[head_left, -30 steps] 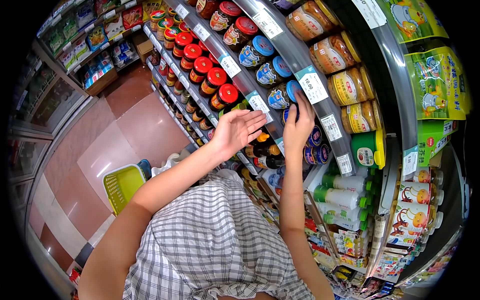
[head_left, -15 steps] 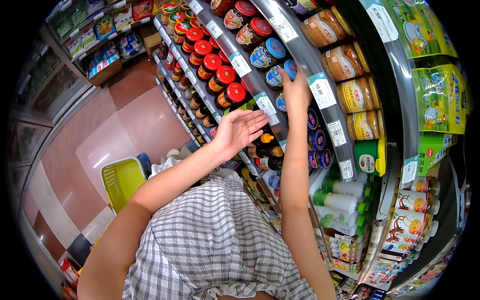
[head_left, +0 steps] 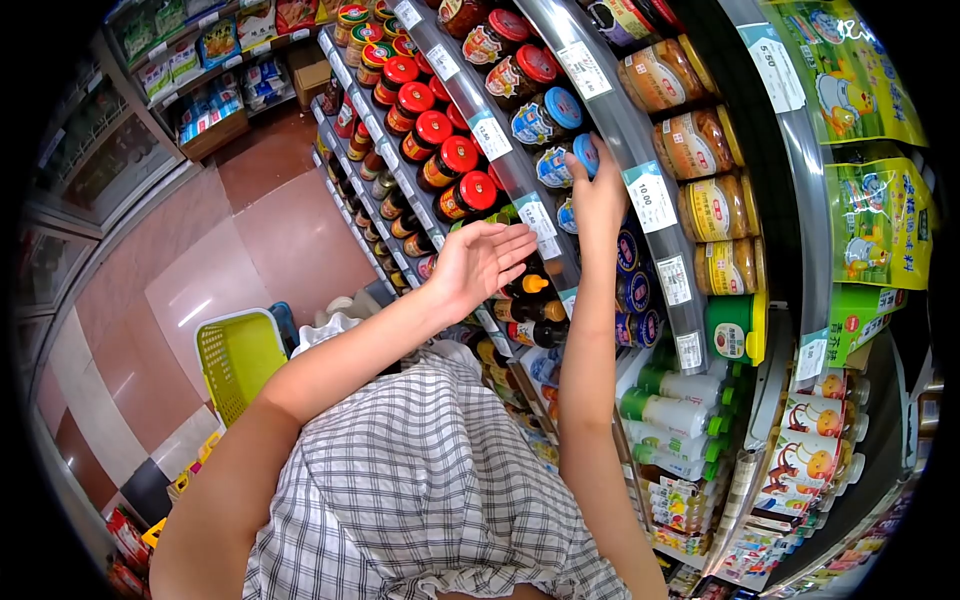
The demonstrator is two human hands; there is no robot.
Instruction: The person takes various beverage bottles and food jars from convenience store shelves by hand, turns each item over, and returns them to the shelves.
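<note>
My right hand (head_left: pixel 603 195) reaches into the shelf, its thumb against a glass jar with a blue lid (head_left: pixel 584 157) and its other fingers mostly hidden behind. The jar still lies in its row, tilted toward me, beside another blue-lidded jar (head_left: pixel 562 108). Lower and to the left, my left hand (head_left: pixel 482 262) is held with the palm turned up and the fingers stretched out, holding nothing. It is close to the shelf's price strip, near a red-lidded jar (head_left: pixel 468 196).
A price rail (head_left: pixel 655 200) runs just right of my right hand, with yellow-lidded jars (head_left: pixel 722 208) beyond it. Dark sauce bottles (head_left: pixel 537 333) lie below my left hand. A yellow-green basket (head_left: pixel 240 355) stands on the tiled floor at left.
The view has shifted slightly, so the shelves appear a little farther right. My right hand stays at the same blue-lidded jar; my left hand keeps its open pose.
</note>
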